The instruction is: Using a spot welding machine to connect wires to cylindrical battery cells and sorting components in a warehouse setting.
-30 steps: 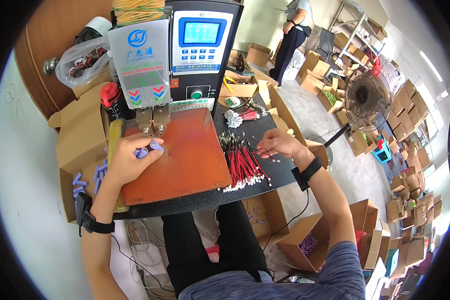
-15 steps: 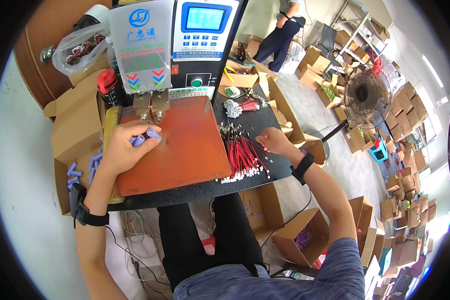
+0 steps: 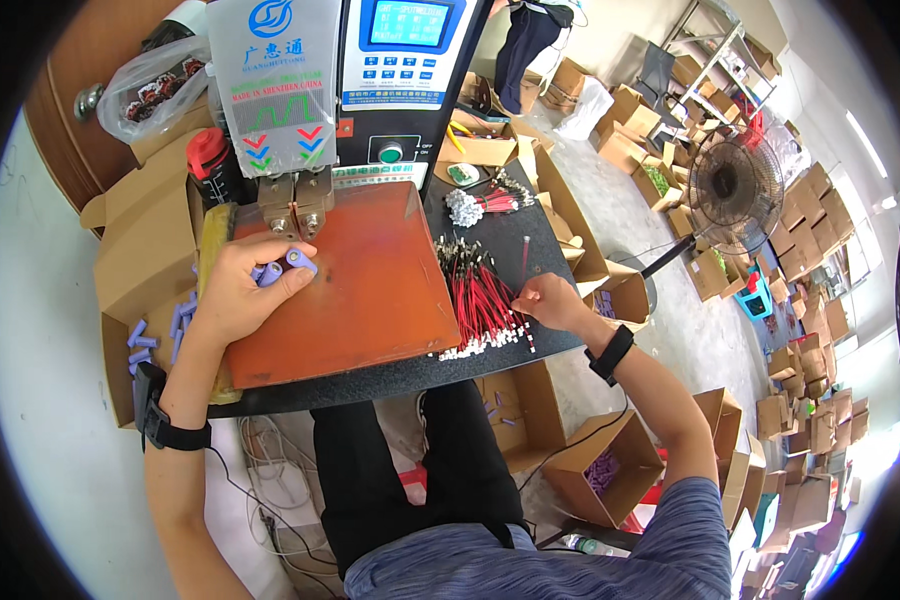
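Head view: the right hand (image 3: 550, 302) pinches its fingers together, seemingly on a blurred wire lead (image 3: 525, 258), beside red leads (image 3: 485, 305) piled on the black tabletop (image 3: 390, 379). The left hand (image 3: 242, 298) grips purple cylindrical battery cells (image 3: 301, 262) over an orange mat (image 3: 370, 300), just in front of metal electrodes (image 3: 295, 207). The cells look light, rigid, perhaps slippery; mid-sleeve suits gripping. Leads look limp, easiest near their ends.

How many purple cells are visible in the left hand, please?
3: right cell, middle cell and left cell, side by side in the left hand; more may be hidden.
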Available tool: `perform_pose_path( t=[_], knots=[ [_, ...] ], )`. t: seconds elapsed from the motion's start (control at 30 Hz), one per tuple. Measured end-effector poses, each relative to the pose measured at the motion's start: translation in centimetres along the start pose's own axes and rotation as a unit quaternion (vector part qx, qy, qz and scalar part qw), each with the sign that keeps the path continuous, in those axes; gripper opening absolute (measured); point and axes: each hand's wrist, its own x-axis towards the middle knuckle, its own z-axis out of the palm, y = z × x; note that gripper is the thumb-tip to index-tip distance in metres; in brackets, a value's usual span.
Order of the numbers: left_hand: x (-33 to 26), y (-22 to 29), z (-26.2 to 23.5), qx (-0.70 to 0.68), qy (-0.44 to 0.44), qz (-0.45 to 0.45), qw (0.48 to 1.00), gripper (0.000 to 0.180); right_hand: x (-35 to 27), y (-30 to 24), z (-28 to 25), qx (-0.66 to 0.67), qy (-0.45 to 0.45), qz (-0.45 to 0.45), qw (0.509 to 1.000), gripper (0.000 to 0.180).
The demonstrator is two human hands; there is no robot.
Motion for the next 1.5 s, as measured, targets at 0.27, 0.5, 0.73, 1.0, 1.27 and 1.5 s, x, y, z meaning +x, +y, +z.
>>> perform_pose_path(
  t=[0.27, 0.5, 0.73, 1.0, 1.27, 1.5],
  knots=[
    [0.1, 0.1, 0.4, 0.010, 0.015, 0.037, 0.999, 0.023, -0.1, -0.3, -1.8, 0.178, 0.006, 0.002, 0.984, 0.010],
    [0.0, -0.1, 0.1, 0.001, 0.016, 0.040, 0.999, 0.024, 0.4, -1.6, -3.5, 0.061, 0.052, -0.075, 0.994, 0.022],
    [-0.1, -0.7, 0.6, -0.004, 0.012, 0.054, 0.998, 0.024, -1.1, -5.1, -7.3, -0.149, 0.281, -0.095, 0.943, 0.011],
    [0.0, -1.0, 0.5, 0.029, 0.019, 0.094, 0.995, 0.023, -0.8, -15.5, -5.1, 0.231, 0.199, -0.241, 0.922, 0.010],
    [0.3, -0.8, 1.1, 0.064, 0.034, 0.074, 0.995, 0.021, 3.3, -22.1, -2.0, 0.360, 0.176, -0.305, 0.864, 0.010],
    [0.3, -1.2, 1.0, 0.105, 0.045, 0.089, 0.989, 0.017, 2.7, -22.7, -0.6, 0.449, 0.148, -0.329, 0.818, 0.006]
  ],
)
